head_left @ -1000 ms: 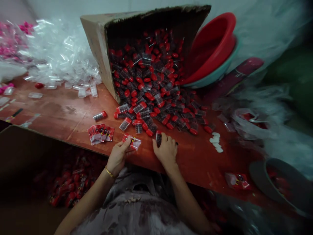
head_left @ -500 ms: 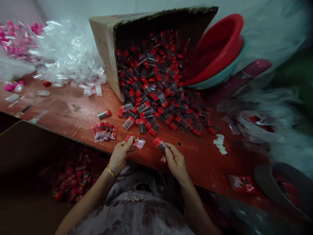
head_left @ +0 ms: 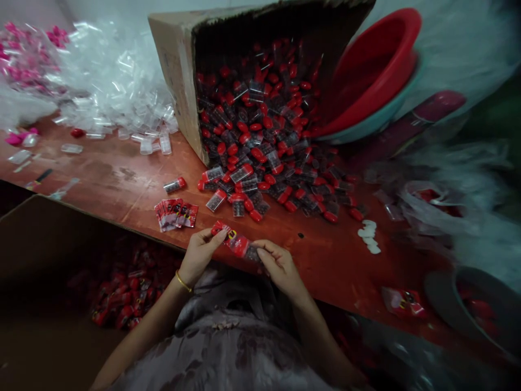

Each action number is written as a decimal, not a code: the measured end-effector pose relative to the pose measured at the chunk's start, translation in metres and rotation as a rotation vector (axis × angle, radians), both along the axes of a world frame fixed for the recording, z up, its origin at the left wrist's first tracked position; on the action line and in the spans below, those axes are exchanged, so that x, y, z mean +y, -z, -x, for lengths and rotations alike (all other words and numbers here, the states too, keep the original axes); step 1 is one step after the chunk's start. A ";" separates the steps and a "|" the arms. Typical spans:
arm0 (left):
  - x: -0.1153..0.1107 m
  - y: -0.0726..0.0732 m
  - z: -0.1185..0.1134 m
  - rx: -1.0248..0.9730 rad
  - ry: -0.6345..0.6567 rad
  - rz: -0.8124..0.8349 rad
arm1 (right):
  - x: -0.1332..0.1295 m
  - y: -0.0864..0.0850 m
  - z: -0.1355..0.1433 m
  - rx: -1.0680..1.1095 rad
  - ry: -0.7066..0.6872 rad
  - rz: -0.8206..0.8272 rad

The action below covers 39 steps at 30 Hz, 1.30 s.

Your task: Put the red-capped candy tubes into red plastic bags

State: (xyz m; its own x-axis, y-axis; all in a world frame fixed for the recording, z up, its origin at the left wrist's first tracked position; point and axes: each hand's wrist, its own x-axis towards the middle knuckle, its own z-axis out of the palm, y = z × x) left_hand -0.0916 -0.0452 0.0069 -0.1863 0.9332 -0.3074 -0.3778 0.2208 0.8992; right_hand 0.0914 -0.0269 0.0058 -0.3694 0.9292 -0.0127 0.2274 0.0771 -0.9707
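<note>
Just over the table's front edge, my left hand [head_left: 202,250] pinches a small printed red-and-clear plastic sleeve [head_left: 226,232]. My right hand [head_left: 280,267] grips the dark clear end of a small red-capped container [head_left: 251,252]. The container's red end meets the sleeve's right end; how far it sits inside I cannot tell. Left of my hands lies a fanned stack of the same printed sleeves [head_left: 176,213]. Behind it a single red-capped container [head_left: 175,185] rests on its side. A large heap of such containers [head_left: 252,163] spreads toward me.
A tipped cardboard box [head_left: 173,81] holds the heap. Red and blue basins [head_left: 378,70] lean at its right. Clear empty tubes [head_left: 109,81] pile at the left. An open carton [head_left: 52,228] with wrapped red pieces stands below the table edge. White discs [head_left: 368,237] lie at right.
My right hand has moved left, bringing the container's red end to the sleeve in my left hand. The view has shifted slightly.
</note>
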 end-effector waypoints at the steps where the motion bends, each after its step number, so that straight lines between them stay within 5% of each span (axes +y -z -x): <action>1: 0.000 0.001 -0.001 -0.038 -0.014 0.012 | 0.000 0.002 0.001 -0.020 0.005 -0.045; 7: 0.000 0.006 -0.014 -0.172 -0.043 0.040 | 0.001 0.010 0.009 -0.098 -0.019 -0.176; 13: 0.000 0.010 -0.028 -0.301 -0.129 0.088 | -0.006 0.021 0.030 -0.129 0.115 -0.319; 20: 0.001 0.006 -0.021 -0.369 0.007 0.093 | -0.001 0.022 0.035 0.034 -0.015 0.002; 25: -0.001 0.011 -0.029 -0.285 -0.074 0.046 | -0.005 0.021 0.039 -0.008 0.098 -0.191; 31: -0.004 0.014 -0.030 -0.306 0.037 0.009 | -0.009 0.028 0.048 0.127 0.104 -0.026; 39: -0.005 0.025 -0.030 -0.269 -0.109 0.003 | -0.006 0.022 0.046 -0.074 0.129 -0.275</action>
State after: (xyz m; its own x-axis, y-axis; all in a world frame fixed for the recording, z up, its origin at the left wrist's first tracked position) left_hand -0.0620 -0.0502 -0.0183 -0.1966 0.9110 -0.3626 -0.6245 0.1687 0.7626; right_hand 0.0452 -0.0332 -0.0161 -0.2554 0.9406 0.2236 0.3216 0.3007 -0.8978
